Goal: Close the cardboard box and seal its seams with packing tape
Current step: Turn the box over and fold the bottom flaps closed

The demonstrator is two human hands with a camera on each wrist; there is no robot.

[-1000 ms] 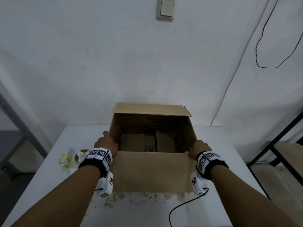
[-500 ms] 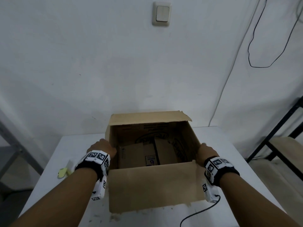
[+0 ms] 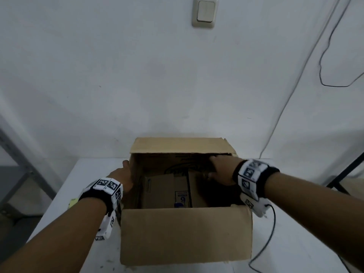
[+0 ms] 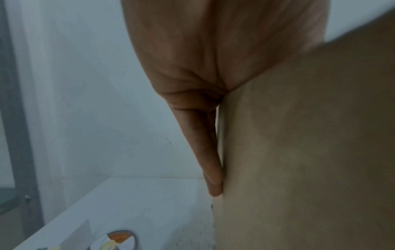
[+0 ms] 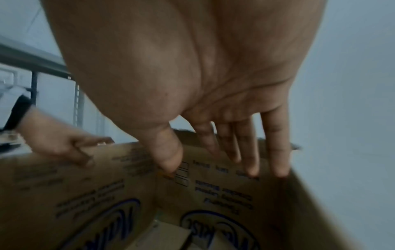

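Right hand (image 3: 221, 170) has left the box's right rim, where it rested half a second ago, and now reaches inside the box (image 3: 185, 235) with straight, slightly spread fingers (image 5: 252, 152) near the far flap (image 3: 181, 145). Left hand (image 3: 123, 177) has slid forward along the left wall; its straight fingers lie flat on the outside, thumb over the rim. The box stands open on the white worktop (image 3: 295, 243), nearer the person than before. A tape roll (image 4: 119, 238) lies left of it.
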